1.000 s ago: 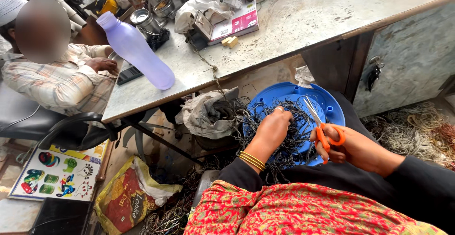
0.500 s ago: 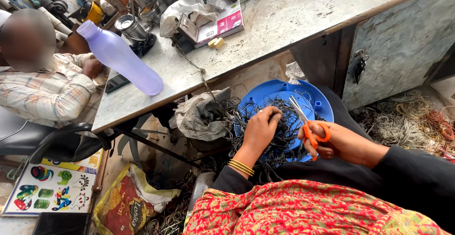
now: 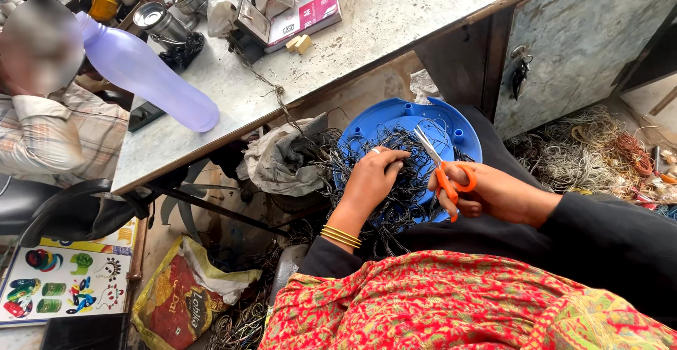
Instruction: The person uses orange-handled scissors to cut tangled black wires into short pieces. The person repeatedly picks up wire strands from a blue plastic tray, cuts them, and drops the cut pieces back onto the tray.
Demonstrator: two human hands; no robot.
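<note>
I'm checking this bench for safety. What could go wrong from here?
1. The scissors in the right hand point their blades toward the left hand, which presses on the dark wire tangle; a slip might nick the fingers.
2. The blue tray rests on the lap and may tip.
3. The purple bottle lies near the table edge and might roll off.
</note>
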